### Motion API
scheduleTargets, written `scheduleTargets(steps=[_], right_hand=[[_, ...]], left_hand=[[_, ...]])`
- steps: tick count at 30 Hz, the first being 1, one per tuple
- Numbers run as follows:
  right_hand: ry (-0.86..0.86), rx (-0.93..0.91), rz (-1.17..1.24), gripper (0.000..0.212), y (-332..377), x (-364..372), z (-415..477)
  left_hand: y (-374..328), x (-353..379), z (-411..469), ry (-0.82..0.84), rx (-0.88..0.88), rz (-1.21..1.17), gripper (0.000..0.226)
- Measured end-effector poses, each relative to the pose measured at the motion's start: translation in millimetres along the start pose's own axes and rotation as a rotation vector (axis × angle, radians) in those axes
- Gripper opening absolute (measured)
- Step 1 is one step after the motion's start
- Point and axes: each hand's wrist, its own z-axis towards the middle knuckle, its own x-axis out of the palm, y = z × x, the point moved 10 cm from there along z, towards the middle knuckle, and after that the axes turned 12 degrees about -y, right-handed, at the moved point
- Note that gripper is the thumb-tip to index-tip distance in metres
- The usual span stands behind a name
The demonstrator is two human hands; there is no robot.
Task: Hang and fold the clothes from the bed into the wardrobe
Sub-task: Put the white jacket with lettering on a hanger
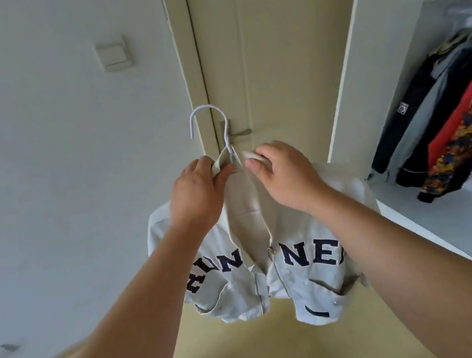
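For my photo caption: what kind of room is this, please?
Probably a bedroom: an open wardrobe with hanging clothes, a room door, and a jacket on a hanger.

A pale hanger (207,115) carries the cream lettered jacket (311,284) — in the wardrobe (461,221) hang dark, grey and red garments (435,124).

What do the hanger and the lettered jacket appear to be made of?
Hanger: thin, matte pale-blue hook, probably coated wire or plastic; unclear which. Jacket: cream matte woven cloth that creases softly, likely cotton; its dark letters look stitched on, though print is possible; the zip glints like metal.
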Motion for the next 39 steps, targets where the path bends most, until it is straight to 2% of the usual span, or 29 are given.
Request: scheduleTargets(steps=[6,9,14,18,24,33,39], right_hand=[[-0.062,0.142,-0.124,0.024,-134.0,-71.8,20.1],[-0.085,0.207,-0.171,0.024,-198.7,-109.8,28.8],[-0.224,0.292,-0.23,0.024,-287.1,-187.8,37.9],[-0.243,0.445,-0.273,0.019,-355.7,-229.3,37.2],[-0.397,0.592,-0.439,0.018,-444.5,-278.9,36.3],[-0.678,0.855,-0.724,0.026,-524.7,-332.3,44.0],[-0.89,1.012,-0.839,0.017,-541.2,-367.4,24.4]], left_hand=[[-99.6,130.3,35.0,0.097,0.072,-0.203,0.03],[-151.2,191.8,53.5,0.126,0.106,-0.284,0.035],[-244.9,283.3,74.8,0.145,0.197,-0.424,0.039],[-304.4,359.7,83.3,0.268,0.25,-0.48,0.04],[-378.8,472.4,96.1,0.455,0.344,-0.574,0.04],[-483.4,589.0,123.4,0.663,0.569,-0.887,0.031],[-564.9,629.6,120.1,0.844,0.743,-1.12,0.028]])
